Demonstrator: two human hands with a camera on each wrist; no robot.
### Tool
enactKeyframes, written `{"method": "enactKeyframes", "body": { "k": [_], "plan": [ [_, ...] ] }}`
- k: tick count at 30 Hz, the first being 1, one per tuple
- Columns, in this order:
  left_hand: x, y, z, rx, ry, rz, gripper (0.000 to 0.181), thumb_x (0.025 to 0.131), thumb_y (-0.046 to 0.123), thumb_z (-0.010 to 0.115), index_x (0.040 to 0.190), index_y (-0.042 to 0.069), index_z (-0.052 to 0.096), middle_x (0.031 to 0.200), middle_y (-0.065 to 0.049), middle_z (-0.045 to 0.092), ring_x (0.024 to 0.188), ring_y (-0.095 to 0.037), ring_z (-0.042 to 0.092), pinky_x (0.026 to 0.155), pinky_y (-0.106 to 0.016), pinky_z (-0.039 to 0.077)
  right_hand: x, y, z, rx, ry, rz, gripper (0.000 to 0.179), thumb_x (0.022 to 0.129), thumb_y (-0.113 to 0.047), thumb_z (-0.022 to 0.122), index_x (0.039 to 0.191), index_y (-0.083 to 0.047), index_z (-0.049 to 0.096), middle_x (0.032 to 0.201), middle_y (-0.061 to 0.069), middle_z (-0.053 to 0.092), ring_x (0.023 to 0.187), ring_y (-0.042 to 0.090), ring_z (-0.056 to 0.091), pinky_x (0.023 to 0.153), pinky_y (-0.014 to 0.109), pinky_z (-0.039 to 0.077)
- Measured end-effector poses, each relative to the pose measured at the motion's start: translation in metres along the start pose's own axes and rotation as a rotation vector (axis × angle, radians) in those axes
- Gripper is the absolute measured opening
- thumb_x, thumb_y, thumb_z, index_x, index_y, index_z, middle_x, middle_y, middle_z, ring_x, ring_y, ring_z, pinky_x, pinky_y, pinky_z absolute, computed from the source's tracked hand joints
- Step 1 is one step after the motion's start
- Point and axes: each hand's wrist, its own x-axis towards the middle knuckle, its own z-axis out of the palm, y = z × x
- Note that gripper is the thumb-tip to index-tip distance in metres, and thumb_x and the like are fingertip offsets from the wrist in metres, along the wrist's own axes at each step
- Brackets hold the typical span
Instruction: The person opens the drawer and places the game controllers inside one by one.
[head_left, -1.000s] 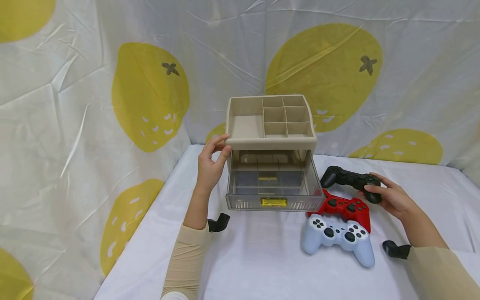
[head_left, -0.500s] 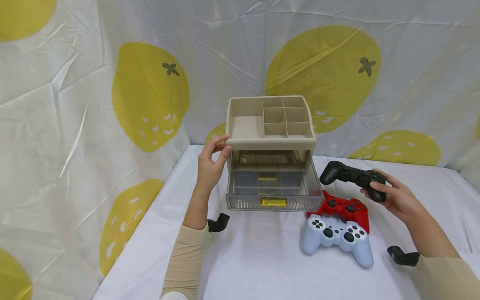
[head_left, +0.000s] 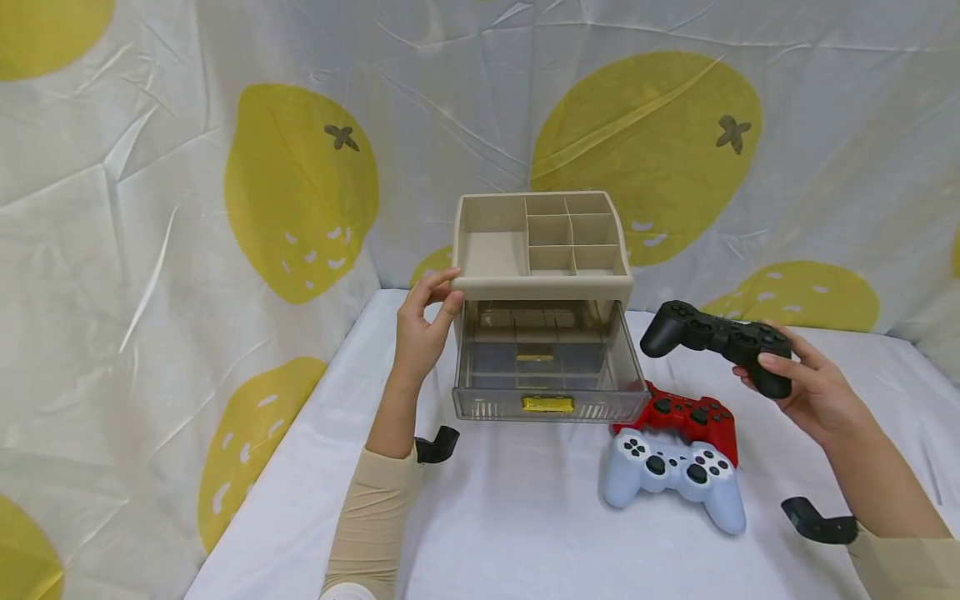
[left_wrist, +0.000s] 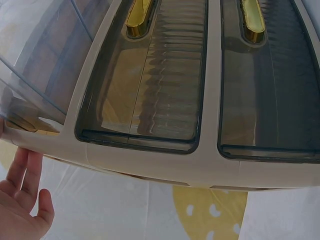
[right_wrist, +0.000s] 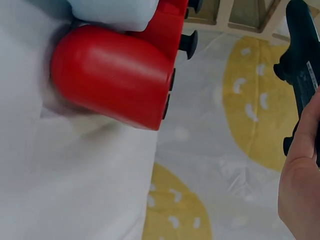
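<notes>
A beige desk organizer (head_left: 543, 288) with a compartmented top stands mid-table, its clear upper drawer (head_left: 551, 404) pulled out. My left hand (head_left: 422, 329) grips the organizer's upper left front corner; in the left wrist view its fingers (left_wrist: 31, 172) lie along the side edge. To the right, my right hand (head_left: 821, 396) holds a black game controller (head_left: 716, 337) by its right handle, raised above the table, with the thumb on its front. Below it a red game controller (head_left: 693, 417) lies partly hidden behind the drawer and a light blue game controller (head_left: 675, 471).
Two lower drawers (left_wrist: 145, 100) with gold handles are closed in the left wrist view. White cloth covers the table (head_left: 510, 517). A lemon-print curtain (head_left: 450, 100) hangs close behind and along the left side. Black wrist mounts (head_left: 819, 521) stick out from both sleeves.
My right hand has lifted the black controller up and to the right, away from the red one. The left hand, organizer and other controllers stay where they were.
</notes>
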Motion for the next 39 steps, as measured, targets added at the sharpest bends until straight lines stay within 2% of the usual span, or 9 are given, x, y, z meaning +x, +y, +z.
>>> {"method": "enactKeyframes", "body": {
  "k": [6, 11, 20, 28, 35, 39],
  "plan": [
    [0.000, 0.000, 0.000, 0.000, 0.000, 0.001, 0.029, 0.084, -0.007, 0.061, 0.113, -0.004, 0.059, 0.091, -0.017, 0.059, 0.086, -0.026, 0.058, 0.079, -0.031, 0.045, -0.003, -0.009, 0.013, 0.007, -0.078, -0.057, 0.045, 0.094, 0.005, 0.035, 0.136, -0.010, 0.041, 0.121, 0.007, 0.043, 0.086, 0.030, 0.065, 0.075, 0.034, 0.052],
    [0.000, -0.001, 0.001, -0.002, 0.000, 0.003, 0.029, 0.084, -0.007, 0.061, 0.113, -0.005, 0.059, 0.090, -0.017, 0.059, 0.086, -0.026, 0.058, 0.080, -0.031, 0.045, -0.004, -0.017, 0.022, 0.055, -0.195, -0.097, 0.043, 0.094, 0.007, 0.030, 0.135, -0.005, 0.038, 0.124, 0.010, 0.038, 0.089, 0.034, 0.064, 0.079, 0.036, 0.051],
    [0.000, 0.000, 0.000, -0.004, -0.002, -0.014, 0.028, 0.085, -0.005, 0.061, 0.113, -0.004, 0.059, 0.092, -0.017, 0.059, 0.086, -0.026, 0.057, 0.080, -0.031, 0.045, -0.004, -0.026, 0.033, 0.093, -0.313, -0.100, 0.048, 0.093, 0.007, 0.025, 0.139, -0.004, 0.030, 0.131, 0.009, 0.028, 0.094, 0.036, 0.062, 0.083, 0.038, 0.049],
    [0.000, 0.001, 0.000, -0.002, -0.002, -0.024, 0.029, 0.085, -0.005, 0.061, 0.114, -0.004, 0.059, 0.092, -0.017, 0.059, 0.087, -0.026, 0.057, 0.080, -0.032, 0.045, -0.004, -0.031, 0.051, 0.063, -0.383, -0.105, 0.048, 0.093, 0.006, 0.021, 0.141, -0.002, 0.023, 0.131, 0.013, 0.028, 0.095, 0.033, 0.059, 0.085, 0.037, 0.049],
    [0.000, 0.003, 0.000, -0.009, 0.001, -0.023, 0.028, 0.085, -0.004, 0.061, 0.113, -0.005, 0.059, 0.092, -0.019, 0.058, 0.086, -0.028, 0.057, 0.080, -0.031, 0.045, -0.002, -0.032, 0.068, -0.021, -0.348, -0.074, 0.046, 0.094, 0.003, 0.028, 0.139, -0.004, 0.027, 0.130, 0.012, 0.032, 0.096, 0.029, 0.060, 0.083, 0.036, 0.050],
    [0.000, 0.002, 0.001, -0.015, 0.004, -0.010, 0.028, 0.085, -0.005, 0.061, 0.113, -0.006, 0.058, 0.091, -0.020, 0.058, 0.086, -0.030, 0.057, 0.080, -0.033, 0.045, 0.002, -0.030, 0.076, -0.003, -0.379, -0.057, 0.047, 0.094, 0.004, 0.029, 0.140, -0.002, 0.026, 0.132, 0.013, 0.032, 0.102, 0.030, 0.057, 0.084, 0.038, 0.049]
  ]
}}
